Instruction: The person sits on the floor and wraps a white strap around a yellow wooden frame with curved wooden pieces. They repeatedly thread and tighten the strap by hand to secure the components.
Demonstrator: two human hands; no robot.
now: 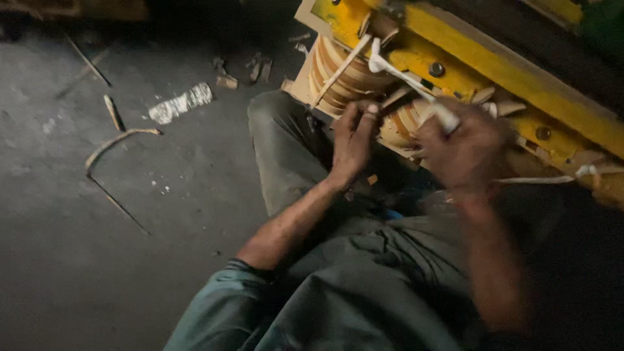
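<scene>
A dark grey concrete floor carries scattered wood slivers, a curved strip, a pale crumpled scrap and small wood chips.

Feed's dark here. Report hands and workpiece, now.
Left hand pinching a thin wooden strip. Right hand gripping a white-handled tool against the wound coil in the yellow frame. Nothing blocking.
</scene>
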